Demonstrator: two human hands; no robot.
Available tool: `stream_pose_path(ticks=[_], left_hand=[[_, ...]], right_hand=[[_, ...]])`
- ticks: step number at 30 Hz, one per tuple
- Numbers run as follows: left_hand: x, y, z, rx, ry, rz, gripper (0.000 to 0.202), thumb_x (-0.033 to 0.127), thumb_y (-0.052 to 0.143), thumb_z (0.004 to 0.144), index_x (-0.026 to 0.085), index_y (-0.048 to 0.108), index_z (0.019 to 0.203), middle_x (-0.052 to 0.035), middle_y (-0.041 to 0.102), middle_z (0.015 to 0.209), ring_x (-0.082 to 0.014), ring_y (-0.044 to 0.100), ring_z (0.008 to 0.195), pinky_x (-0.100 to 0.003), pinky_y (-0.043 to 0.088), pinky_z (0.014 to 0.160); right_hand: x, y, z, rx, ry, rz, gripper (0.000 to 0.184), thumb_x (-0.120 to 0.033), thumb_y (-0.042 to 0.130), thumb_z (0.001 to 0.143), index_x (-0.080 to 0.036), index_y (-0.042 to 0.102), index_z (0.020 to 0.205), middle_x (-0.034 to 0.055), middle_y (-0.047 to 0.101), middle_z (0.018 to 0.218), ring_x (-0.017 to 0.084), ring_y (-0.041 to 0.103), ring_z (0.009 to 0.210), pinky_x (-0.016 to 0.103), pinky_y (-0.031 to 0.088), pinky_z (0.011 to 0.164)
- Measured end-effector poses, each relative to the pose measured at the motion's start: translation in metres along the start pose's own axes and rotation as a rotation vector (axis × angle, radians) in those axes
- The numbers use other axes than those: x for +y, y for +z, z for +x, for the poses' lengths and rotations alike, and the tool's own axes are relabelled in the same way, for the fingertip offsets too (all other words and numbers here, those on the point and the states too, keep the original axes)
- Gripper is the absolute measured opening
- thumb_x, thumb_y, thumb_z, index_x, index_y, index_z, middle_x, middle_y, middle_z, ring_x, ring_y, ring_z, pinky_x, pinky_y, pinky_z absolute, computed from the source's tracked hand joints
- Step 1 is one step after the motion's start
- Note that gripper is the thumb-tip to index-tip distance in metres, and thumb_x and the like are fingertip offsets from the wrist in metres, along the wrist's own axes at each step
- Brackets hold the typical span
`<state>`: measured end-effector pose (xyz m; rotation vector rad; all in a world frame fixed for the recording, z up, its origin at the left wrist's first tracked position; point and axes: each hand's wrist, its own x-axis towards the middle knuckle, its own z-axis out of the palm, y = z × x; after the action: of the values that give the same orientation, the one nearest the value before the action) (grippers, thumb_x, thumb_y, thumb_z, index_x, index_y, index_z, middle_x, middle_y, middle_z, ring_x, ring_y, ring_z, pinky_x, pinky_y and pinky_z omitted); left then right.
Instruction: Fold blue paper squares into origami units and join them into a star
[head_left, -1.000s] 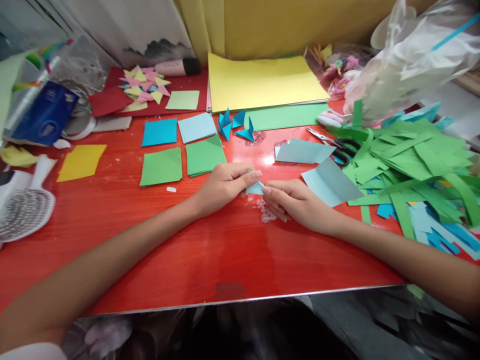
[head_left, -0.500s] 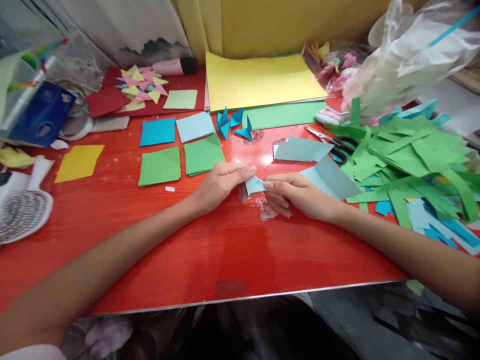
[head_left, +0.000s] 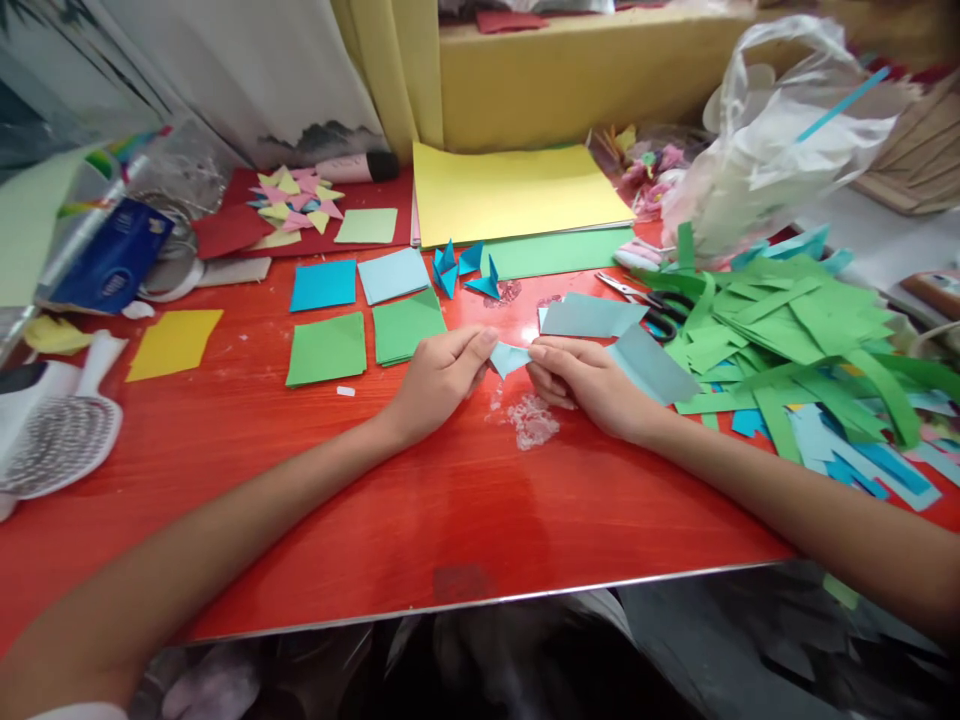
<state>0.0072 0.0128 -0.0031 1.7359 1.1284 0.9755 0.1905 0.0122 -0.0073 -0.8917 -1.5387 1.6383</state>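
Between my two hands is a small folded piece of light blue paper (head_left: 509, 358), held just above the red table. My left hand (head_left: 446, 378) pinches its left corner between thumb and fingers. The opposite corner is gripped by my right hand (head_left: 581, 378), its other fingers curled underneath. Behind the hands stand several folded blue paper pieces (head_left: 445, 270). Light blue paper sheets (head_left: 651, 360) lie just beyond my right hand. Close to my left hand is a stack of green paper squares (head_left: 407, 328).
Black-handled scissors (head_left: 664, 312) lie beside a heap of green paper strips (head_left: 795, 320) on the right. Blue squares (head_left: 324, 286) and yellow sheets (head_left: 517, 195) sit farther back. A white hairbrush (head_left: 67, 430) lies at left, a plastic bag (head_left: 780, 160) at back right.
The light blue piece now shows a pointed, triangular shape facing down, and the right fingers have curled in more. The camera view has tilted up slightly, showing more of the background.
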Motion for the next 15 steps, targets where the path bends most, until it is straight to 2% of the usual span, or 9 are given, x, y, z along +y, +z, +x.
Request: stream_pose_path(ticks=[4,6,7,9,11,13,15], left_hand=[[-0.014,-0.002,0.009,0.258,-0.049,-0.205,0.036,0.039,0.048,0.091,0.016,0.05,0.065,0.0038,0.041,0.055,-0.0044,0.033,0.045,-0.021,0.026,0.044],[-0.02,-0.003,0.014,0.273,-0.077,-0.272,0.022,0.033,0.049,0.091,0.016,0.061,0.088,0.0046,0.042,0.055,-0.0042,0.034,0.044,-0.019,0.028,0.043],[-0.022,-0.003,0.015,0.275,-0.097,-0.299,0.019,0.028,0.051,0.09,0.017,0.06,0.102,0.0042,0.046,0.058,-0.0047,0.04,0.046,-0.018,0.033,0.045],[-0.022,-0.002,0.017,0.264,-0.109,-0.345,0.032,0.021,0.054,0.087,0.019,0.054,0.119,0.0006,0.058,0.075,-0.0053,0.05,0.051,-0.018,0.04,0.046],[-0.019,-0.002,0.016,0.223,-0.113,-0.358,0.036,0.022,0.053,0.087,0.02,0.051,0.123,-0.0009,0.061,0.085,-0.0045,0.051,0.049,-0.019,0.04,0.043],[-0.013,-0.001,0.013,0.186,-0.113,-0.326,0.029,0.028,0.048,0.091,0.019,0.054,0.118,0.002,0.058,0.072,-0.0034,0.043,0.042,-0.018,0.034,0.039],[-0.008,-0.001,0.008,0.185,-0.092,-0.254,0.026,0.033,0.043,0.093,0.018,0.059,0.108,0.0055,0.046,0.056,-0.0039,0.036,0.039,-0.018,0.029,0.038]], right_hand=[[0.004,-0.01,0.006,0.188,-0.017,-0.035,0.033,-0.023,0.04,0.093,-0.017,0.04,0.061,-0.0054,0.033,0.054,0.004,0.031,0.042,0.023,0.019,0.042],[0.003,-0.014,0.008,0.183,-0.002,-0.093,0.034,-0.024,0.04,0.093,-0.017,0.04,0.06,-0.0051,0.034,0.053,0.004,0.033,0.042,0.024,0.02,0.043],[0.003,-0.014,0.008,0.173,0.007,-0.132,0.034,-0.024,0.04,0.092,-0.018,0.04,0.059,-0.005,0.035,0.052,0.004,0.034,0.042,0.024,0.021,0.043],[0.0,-0.013,0.007,0.155,0.026,-0.208,0.035,-0.024,0.041,0.092,-0.018,0.04,0.058,-0.005,0.035,0.05,0.005,0.033,0.043,0.024,0.022,0.044],[-0.002,-0.01,0.005,0.148,0.037,-0.268,0.035,-0.023,0.041,0.091,-0.017,0.04,0.057,-0.0051,0.035,0.049,0.005,0.032,0.044,0.024,0.022,0.046],[-0.004,-0.008,0.004,0.148,0.037,-0.296,0.034,-0.023,0.041,0.091,-0.017,0.04,0.057,-0.0051,0.035,0.049,0.005,0.032,0.045,0.024,0.022,0.046],[-0.003,-0.007,0.003,0.152,0.029,-0.307,0.034,-0.024,0.041,0.091,-0.018,0.04,0.057,-0.0052,0.035,0.049,0.005,0.032,0.045,0.025,0.022,0.047]])
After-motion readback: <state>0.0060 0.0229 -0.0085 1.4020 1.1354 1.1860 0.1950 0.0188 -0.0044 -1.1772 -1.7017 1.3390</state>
